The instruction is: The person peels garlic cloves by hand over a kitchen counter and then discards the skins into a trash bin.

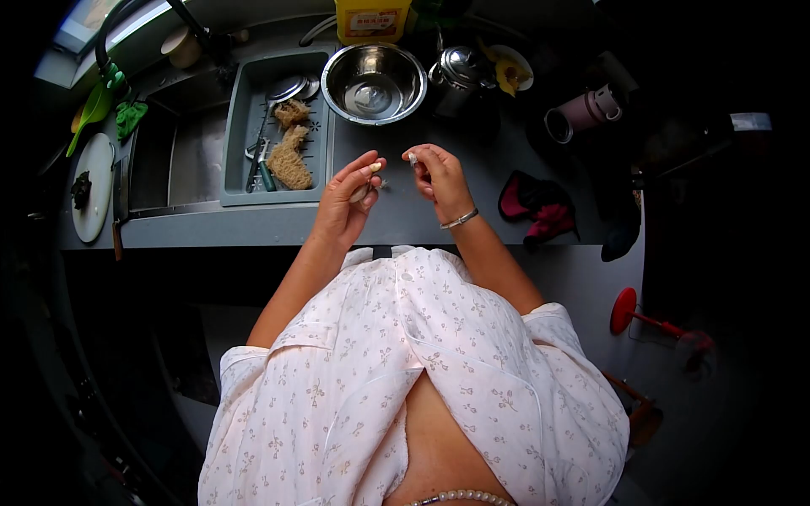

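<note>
My left hand (350, 190) is closed around a garlic bulb (361, 194), mostly covered by the fingers; a pale yellowish spot shows at the thumb tip. Close by on the right, my right hand (440, 175) pinches a small whitish scrap (413, 158), which looks like garlic skin. Both hands are raised over the front of the counter, slightly apart. Just beyond them stands a shiny metal bowl (335, 99), with something pale and hard to make out at its bottom.
Left of the hands, a grey drain tray (232, 152) holds brown scrubbing pads (289, 160) and a lid. Further left are the sink (192, 160) and a white board (97, 207). A metal kettle (460, 69), a pink flask (578, 116) and a dark red cloth (540, 207) lie rightward.
</note>
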